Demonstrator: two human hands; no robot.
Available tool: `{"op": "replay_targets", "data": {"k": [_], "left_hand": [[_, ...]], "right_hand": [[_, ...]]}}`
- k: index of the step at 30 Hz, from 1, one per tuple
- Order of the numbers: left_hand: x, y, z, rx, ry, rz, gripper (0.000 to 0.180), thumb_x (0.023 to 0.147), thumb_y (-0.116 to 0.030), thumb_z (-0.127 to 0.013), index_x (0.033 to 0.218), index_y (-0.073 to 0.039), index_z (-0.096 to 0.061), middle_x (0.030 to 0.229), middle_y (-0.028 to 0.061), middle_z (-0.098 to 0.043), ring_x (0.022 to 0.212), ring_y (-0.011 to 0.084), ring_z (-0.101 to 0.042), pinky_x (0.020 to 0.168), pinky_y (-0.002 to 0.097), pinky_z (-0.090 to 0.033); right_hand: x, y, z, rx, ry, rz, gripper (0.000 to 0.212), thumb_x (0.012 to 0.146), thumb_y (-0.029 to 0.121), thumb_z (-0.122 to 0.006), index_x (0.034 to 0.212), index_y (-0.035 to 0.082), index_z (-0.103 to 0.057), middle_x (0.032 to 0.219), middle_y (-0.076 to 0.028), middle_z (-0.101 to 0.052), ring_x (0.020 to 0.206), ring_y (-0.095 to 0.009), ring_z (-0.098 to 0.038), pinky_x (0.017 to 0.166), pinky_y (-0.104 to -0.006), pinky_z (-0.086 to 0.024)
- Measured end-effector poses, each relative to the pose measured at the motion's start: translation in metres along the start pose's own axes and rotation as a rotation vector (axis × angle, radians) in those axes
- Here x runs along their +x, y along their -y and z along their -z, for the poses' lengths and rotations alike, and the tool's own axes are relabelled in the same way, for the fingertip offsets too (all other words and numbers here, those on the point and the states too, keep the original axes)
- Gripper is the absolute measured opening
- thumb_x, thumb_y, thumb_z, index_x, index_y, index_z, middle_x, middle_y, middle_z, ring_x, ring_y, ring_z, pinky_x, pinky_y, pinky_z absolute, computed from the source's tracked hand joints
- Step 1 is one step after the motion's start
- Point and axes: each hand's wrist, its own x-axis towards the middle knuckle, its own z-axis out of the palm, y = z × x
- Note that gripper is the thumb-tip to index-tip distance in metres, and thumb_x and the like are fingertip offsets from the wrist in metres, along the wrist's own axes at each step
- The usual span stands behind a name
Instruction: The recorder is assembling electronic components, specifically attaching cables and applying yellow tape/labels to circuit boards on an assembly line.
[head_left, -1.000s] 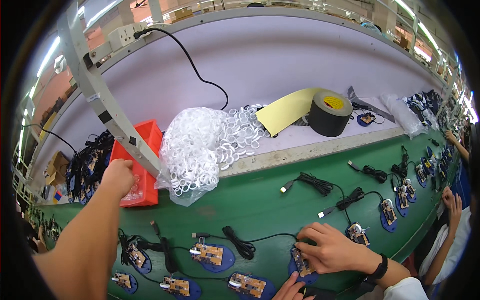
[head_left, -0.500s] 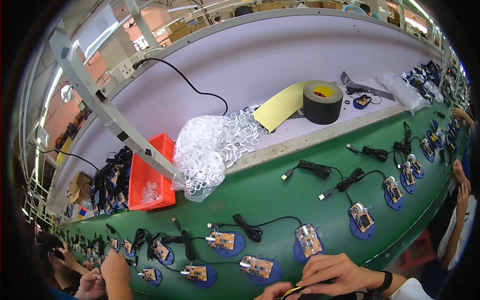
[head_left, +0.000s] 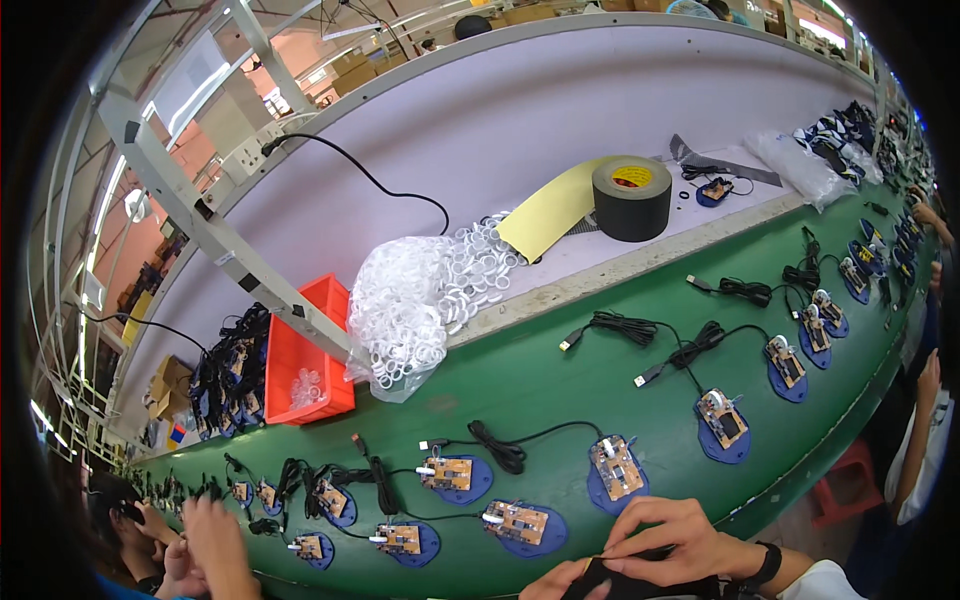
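At the lower edge, right of centre, my right hand (head_left: 665, 540) pinches a flat black piece with a yellow edge (head_left: 622, 584), its fingers bent together. My left hand (head_left: 556, 582) grips the same piece from the other side; the lower edge cuts off much of this hand. What the piece is I cannot make out. A dark band circles my right wrist. Just beyond my hands lies a blue mouse base with a tan circuit board (head_left: 618, 470) and a black cable. Another such base (head_left: 524, 526) lies to the left of it.
More boards with cables run along the green table (head_left: 560, 400). Behind them are a red bin (head_left: 350, 398), a bag of white rings (head_left: 400, 310) and a black tape roll with yellow backing (head_left: 632, 205). A co-worker's hands (head_left: 205, 550) are at left, another's arm at right.
The view has shifted slightly. More of the black piece now shows between my hands, and its yellow part shows less. The co-worker's hand at left has risen.
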Motion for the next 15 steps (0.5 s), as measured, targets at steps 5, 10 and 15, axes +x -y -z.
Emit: {"op": "replay_targets", "data": {"k": [5, 10, 15], "left_hand": [[0.0, 0.017, 0.0, 0.052, 0.134, 0.118, 0.016, 0.089, -0.005, -0.083, 0.096, 0.0, -0.069, 0.083, 0.0155, -0.068, 0.071, 0.032, -0.068, 0.066, 0.0368, -0.054], [-0.009, 0.018, 0.008, 0.085, 0.132, 0.189, 0.024, 0.086, -0.008, -0.087, 0.083, 0.0, -0.065, 0.073, 0.0167, -0.062, 0.062, 0.0313, -0.062, 0.06, 0.0381, -0.05], [-0.016, 0.028, 0.021, 0.118, 0.126, 0.263, 0.028, 0.086, -0.009, -0.088, 0.08, 0.0, -0.063, 0.07, 0.0169, -0.059, 0.059, 0.0311, -0.059, 0.058, 0.0386, -0.049]], "right_hand": [[0.0, -0.001, 0.011, 0.061, 0.083, -0.196, 0.017, 0.084, 0.0, -0.087, 0.101, 0.001, -0.082, 0.098, -0.009, -0.077, 0.089, -0.022, -0.074, 0.078, -0.0313, -0.059], [-0.003, -0.019, 0.01, 0.259, 0.085, -0.165, 0.018, 0.084, 0.003, -0.088, 0.102, 0.004, -0.085, 0.102, -0.011, -0.076, 0.092, -0.02, -0.073, 0.08, -0.0303, -0.059], [-0.01, -0.024, 0.004, -0.104, -0.102, 0.023, 0.024, 0.078, 0.003, -0.093, 0.1, 0.012, -0.087, 0.125, -0.015, -0.066, 0.1, -0.021, -0.069, 0.083, -0.0327, -0.058]]}}
